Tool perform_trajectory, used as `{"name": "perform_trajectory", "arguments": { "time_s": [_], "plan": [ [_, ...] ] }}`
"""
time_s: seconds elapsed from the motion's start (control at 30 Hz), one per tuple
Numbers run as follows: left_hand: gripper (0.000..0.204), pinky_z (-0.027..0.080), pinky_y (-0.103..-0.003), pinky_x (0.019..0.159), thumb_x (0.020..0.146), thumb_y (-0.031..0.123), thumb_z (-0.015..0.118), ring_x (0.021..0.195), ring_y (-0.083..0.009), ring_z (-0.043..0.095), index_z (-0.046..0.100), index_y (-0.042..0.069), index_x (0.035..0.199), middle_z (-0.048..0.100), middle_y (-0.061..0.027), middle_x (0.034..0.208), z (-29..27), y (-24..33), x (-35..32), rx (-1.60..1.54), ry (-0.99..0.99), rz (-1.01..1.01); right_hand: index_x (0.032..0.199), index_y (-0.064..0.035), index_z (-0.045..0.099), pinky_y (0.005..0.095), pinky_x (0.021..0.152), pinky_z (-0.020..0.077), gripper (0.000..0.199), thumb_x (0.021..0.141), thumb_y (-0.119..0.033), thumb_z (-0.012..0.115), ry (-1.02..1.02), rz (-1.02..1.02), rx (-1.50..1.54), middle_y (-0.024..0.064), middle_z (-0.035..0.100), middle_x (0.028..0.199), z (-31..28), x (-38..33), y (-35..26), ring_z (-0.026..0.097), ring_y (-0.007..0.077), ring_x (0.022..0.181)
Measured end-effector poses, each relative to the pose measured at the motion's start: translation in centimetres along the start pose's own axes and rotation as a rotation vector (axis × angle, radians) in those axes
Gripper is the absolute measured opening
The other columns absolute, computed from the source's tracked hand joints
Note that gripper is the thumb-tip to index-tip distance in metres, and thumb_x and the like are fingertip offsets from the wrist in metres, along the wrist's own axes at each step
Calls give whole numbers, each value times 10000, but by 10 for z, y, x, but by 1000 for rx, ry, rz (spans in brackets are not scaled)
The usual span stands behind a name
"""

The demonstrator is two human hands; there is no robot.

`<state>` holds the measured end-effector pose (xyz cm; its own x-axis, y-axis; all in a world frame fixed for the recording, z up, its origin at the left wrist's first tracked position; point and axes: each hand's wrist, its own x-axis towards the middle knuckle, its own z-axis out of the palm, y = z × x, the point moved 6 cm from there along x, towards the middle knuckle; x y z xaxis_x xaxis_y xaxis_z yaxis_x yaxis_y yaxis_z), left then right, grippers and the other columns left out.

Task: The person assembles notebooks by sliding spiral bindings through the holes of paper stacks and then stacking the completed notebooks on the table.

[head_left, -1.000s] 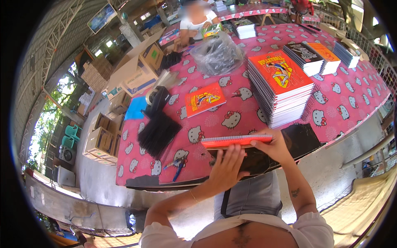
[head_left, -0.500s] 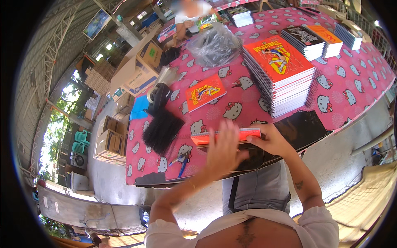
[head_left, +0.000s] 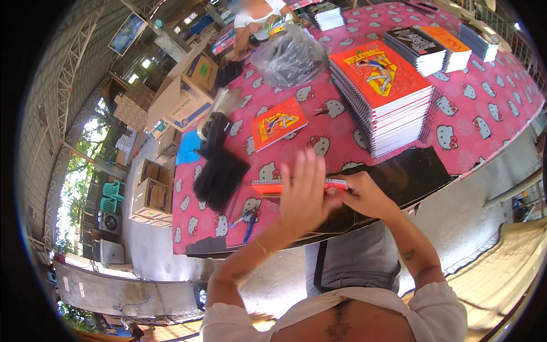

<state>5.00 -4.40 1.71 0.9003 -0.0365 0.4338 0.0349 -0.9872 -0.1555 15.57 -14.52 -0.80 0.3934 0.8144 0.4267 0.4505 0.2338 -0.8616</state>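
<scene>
A red spiral notebook [head_left: 266,187] is held on edge, tilted, at the table's near side, its wire coil along the top. My right hand [head_left: 367,196] grips its right end, thumb on the near side. My left hand [head_left: 303,194] lies across its middle with fingers stretched out and together, hiding part of the cover. Beyond the hands, another red notebook [head_left: 279,123] with a yellow picture lies flat. Right of it stands a tall stack of red spiral notebooks [head_left: 387,85]. A black board [head_left: 410,176] lies under my right hand.
Left on the pink patterned table [head_left: 319,145] are a bundle of thin black strands [head_left: 219,179], a black tape dispenser [head_left: 215,132] and pens [head_left: 249,225]. A clear plastic bag [head_left: 290,57] and more notebook stacks [head_left: 419,48] stand farther back. Another person [head_left: 256,23] sits at the far side.
Both hands and the held notebook have shifted slightly left. My left hand's fingers, blurred before, now show sharply against the notebook. The whole view has shifted a little.
</scene>
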Motion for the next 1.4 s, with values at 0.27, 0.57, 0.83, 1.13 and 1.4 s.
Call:
{"name": "perform_trajectory", "arguments": {
  "time_s": [0.27, 0.57, 0.83, 1.13, 1.4],
  "plan": [
    [857, 138, -645, 1206, 1038, 616, 352, 1499, -440, 338, 373, -95, 1516, 404, -298, 1564, 3, 15, -17, -121, 100, -1, 1217, -1, 682, 381, 703, 542, 331, 892, -60, 700, -1, -24, -40, 246, 697, 915, 4, 2, -2, 683, 411, 789],
    [257, 212, -603, 1208, 981, 288, 665, 1007, -261, 707, 693, 63, 1101, 734, -86, 1022, -32, -12, 21, -461, 151, 34, 1157, 50, 706, 316, 795, 578, 237, 926, -5, 696, 13, 86, 45, 147, 760, 946, -28, 3, -13, 729, 184, 853],
    [124, 242, -559, 1210, 976, 183, 660, 797, -270, 698, 685, 61, 976, 711, -67, 860, -25, -17, 30, -500, 82, 31, 926, 33, 685, 328, 706, 577, 113, 845, -32, 730, -210, 1, -147, 135, 720, 835, -45, 30, -38, 735, 181, 794],
    [212, 556, -425, 784, 865, 91, 741, 805, -345, 698, 706, 49, 1070, 712, -148, 887, -62, -40, 15, -441, -13, -6, 919, -35, 641, 401, 678, 532, 237, 786, -143, 804, 315, -108, -500, 127, 645, 863, -17, 18, -64, 673, 318, 783],
    [509, 473, -399, 1009, 931, 238, 753, 1298, -332, 554, 602, 12, 1361, 585, -224, 1332, -190, -2, 120, -558, 445, 241, 1521, 24, 393, 426, 1003, 498, 733, 900, -144, 746, 494, -274, -266, 233, 523, 1411, -62, -4, -167, 571, 357, 1230]
  ]
}}
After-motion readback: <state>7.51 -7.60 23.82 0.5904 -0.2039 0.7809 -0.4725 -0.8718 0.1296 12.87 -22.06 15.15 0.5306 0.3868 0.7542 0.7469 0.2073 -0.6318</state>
